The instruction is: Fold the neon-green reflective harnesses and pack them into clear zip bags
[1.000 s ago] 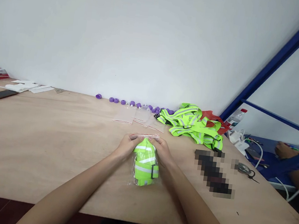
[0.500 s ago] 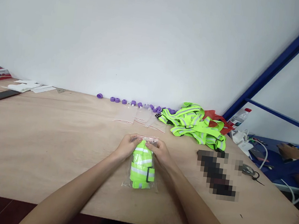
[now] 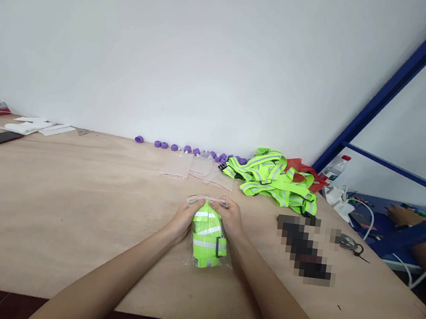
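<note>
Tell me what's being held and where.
Clear plastic bag with folded neon-green reflective strap inside, held near its top by both hands' fingers.

A pale, plain wall [image 3: 209, 61] rose behind the wooden surface [image 3: 56, 202], whose far edge ran along its foot. Dark red floor [image 3: 24, 307] showed below the near edge at the left, crossed by a thin line. At the right, a blue frame [image 3: 392, 93] slanted up to the top corner, with a thinner blue bar [image 3: 402, 166] branching off it. Beyond stood a lower blue table [image 3: 381, 214]. Soft, even light lay on the wall, and the lower right corner was dark.
</note>
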Demonstrator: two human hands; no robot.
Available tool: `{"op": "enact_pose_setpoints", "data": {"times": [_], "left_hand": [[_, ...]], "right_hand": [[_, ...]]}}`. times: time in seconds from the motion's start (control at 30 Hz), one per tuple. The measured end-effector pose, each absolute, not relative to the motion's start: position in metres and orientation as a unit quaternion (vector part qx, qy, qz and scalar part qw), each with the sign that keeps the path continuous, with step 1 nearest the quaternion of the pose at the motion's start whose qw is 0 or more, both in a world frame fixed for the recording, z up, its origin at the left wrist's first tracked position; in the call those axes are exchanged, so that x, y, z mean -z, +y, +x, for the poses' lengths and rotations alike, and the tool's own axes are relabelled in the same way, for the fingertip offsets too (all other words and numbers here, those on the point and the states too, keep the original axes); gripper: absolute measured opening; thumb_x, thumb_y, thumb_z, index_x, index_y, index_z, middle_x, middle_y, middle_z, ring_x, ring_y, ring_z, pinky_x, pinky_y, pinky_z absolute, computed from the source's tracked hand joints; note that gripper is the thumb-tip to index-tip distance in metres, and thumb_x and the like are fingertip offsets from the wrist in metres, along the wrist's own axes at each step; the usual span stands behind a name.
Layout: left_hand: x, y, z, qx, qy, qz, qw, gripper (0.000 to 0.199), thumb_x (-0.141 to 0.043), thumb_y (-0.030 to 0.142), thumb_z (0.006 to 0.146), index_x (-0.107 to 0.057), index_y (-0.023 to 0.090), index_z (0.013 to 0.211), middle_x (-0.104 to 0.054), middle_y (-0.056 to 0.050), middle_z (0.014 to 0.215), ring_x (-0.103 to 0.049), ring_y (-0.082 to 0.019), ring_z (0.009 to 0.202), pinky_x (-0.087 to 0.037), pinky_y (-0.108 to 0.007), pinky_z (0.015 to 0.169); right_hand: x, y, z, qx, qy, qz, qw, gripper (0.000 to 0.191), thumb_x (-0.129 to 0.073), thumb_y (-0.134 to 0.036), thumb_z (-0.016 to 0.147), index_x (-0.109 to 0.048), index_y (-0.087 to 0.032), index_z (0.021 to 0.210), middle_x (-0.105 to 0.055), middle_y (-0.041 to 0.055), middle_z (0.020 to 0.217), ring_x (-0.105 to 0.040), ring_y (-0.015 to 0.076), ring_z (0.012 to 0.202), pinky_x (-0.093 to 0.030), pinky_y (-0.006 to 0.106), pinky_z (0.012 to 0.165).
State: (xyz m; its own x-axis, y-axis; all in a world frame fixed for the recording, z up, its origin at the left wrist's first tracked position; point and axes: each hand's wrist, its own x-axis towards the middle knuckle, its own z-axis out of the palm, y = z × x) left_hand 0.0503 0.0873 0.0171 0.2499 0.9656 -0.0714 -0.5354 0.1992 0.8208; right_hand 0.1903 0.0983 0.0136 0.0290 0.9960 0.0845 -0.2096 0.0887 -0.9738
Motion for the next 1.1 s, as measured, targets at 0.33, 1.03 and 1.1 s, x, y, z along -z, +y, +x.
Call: {"op": "enact_pose_setpoints", "data": {"times": [0.33,1.03,1.1], "left_hand": [[-0.003,0.099,0.039,-0.551,0.358,0.418,0.627,0.042,-0.082,0.046,0.068,-0.075,0.014,0.094,-0.075,-0.008,0.089,-0.066,-0.021,0.081,-0.049,-0.030,0.073],[-0.017,0.096,0.034,-0.520,0.342,0.418,0.661,0.044,-0.084,0.045,0.066,-0.079,0.012,0.094,-0.077,-0.010,0.090,-0.069,-0.024,0.082,-0.052,-0.033,0.078],[-0.018,0.095,0.035,-0.511,0.327,0.412,0.680,0.044,-0.082,0.044,0.068,-0.079,0.011,0.097,-0.077,-0.011,0.093,-0.069,-0.025,0.084,-0.052,-0.033,0.080]], "right_hand": [[-0.006,0.099,0.190,-0.530,-0.490,-0.420,0.549,0.031,-0.082,-0.048,0.068,-0.071,-0.019,0.072,-0.068,0.0013,0.069,-0.058,0.0174,0.063,-0.044,0.029,0.060],[-0.008,0.101,0.188,-0.431,-0.478,-0.443,0.624,0.042,-0.072,-0.057,0.076,-0.056,-0.021,0.061,-0.053,-0.0027,0.061,-0.047,0.0146,0.061,-0.040,0.026,0.058],[-0.008,0.103,0.190,-0.437,-0.475,-0.442,0.622,0.041,-0.073,-0.055,0.075,-0.057,-0.020,0.061,-0.054,-0.0030,0.061,-0.046,0.0141,0.061,-0.039,0.026,0.058]]}}
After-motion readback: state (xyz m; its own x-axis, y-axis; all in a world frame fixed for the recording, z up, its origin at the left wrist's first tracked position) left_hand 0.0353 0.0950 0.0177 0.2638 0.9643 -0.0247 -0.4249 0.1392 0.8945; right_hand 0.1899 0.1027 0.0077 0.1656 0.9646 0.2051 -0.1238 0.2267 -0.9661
